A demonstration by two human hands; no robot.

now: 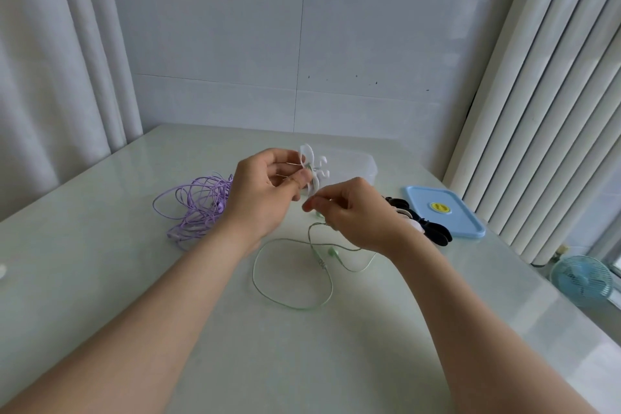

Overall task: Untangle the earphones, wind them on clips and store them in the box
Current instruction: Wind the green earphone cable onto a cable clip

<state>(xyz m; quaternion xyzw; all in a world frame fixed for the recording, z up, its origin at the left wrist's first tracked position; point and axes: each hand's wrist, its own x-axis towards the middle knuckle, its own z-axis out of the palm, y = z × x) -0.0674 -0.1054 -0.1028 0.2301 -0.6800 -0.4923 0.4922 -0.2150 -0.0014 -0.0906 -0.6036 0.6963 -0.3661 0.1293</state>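
— currently, what is each hand gripping?
— left hand [265, 193] is pinching the white clip [312, 175], frame centre; right hand [354, 217] is pinching the green earphones [318, 259], slack looping on the table [134, 279] below.

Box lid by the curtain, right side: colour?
Light blue lid, with a round yellow sticker at its centre. Head view shows it clearly.

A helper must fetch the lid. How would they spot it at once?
Go to the right edge of the table, by the pleated curtain. Beside the pile of dark clips lies the lid, flat. It alone is light blue, with a round yellow sticker in its middle.
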